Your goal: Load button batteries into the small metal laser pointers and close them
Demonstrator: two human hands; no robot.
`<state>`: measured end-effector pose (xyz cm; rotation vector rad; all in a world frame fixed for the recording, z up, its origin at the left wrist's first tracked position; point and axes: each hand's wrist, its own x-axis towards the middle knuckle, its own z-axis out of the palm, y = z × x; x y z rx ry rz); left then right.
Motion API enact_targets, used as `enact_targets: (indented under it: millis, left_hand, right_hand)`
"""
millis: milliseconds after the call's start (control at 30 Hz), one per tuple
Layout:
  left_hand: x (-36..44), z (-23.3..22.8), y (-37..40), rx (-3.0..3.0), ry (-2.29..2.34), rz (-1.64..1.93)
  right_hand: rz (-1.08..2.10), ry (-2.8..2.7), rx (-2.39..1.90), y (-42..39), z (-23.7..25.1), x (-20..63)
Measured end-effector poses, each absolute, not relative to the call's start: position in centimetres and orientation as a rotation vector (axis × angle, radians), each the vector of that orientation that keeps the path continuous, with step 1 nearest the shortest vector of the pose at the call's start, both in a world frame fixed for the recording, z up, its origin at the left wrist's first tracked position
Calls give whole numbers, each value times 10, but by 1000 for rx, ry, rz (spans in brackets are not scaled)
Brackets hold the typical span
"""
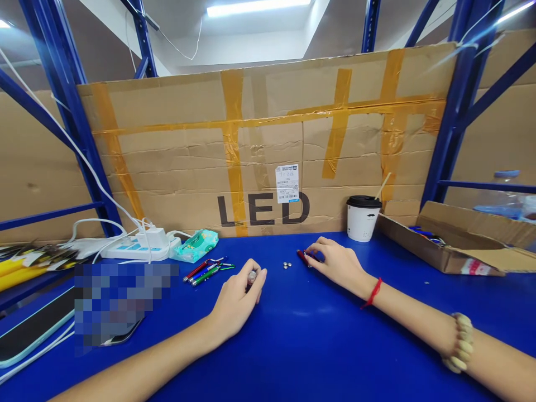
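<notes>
My left hand point(238, 298) rests on the blue table point(301, 346) with its fingers closed around a small silver cap-like part point(252, 276). My right hand point(338, 262) lies further right, fingertips pinching a small red pen-shaped light point(302, 257) flat on the table. Between the two hands lie a few small silver button cells point(287, 265). A bunch of thin pen lights point(206, 270) in red, blue and green lies left of my left hand.
A white paper cup with a black lid point(363, 218) stands at the back right, next to an open cardboard box point(456, 245). A white power strip point(136, 245) and a tissue pack point(196, 244) sit at the back left. A taped cardboard wall point(268, 151) backs the table.
</notes>
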<state>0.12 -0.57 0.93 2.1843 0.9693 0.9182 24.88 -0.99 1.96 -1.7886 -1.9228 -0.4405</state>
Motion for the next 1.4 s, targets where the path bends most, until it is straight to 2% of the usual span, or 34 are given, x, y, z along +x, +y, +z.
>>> enact_targets:
  millis: [267,833,1400]
  left_hand:
    - [0,7,-2,2164,1039,913]
    - [1,8,-2,2185,986,826]
    - [1,8,-3,2219,1044,852]
  right_hand:
    - [-555,-1954,-1899,-11,25,250]
    - [-499,-1908,-2055,-14,25,246]
    - [-461,-1926,-1906,-17,27,242]
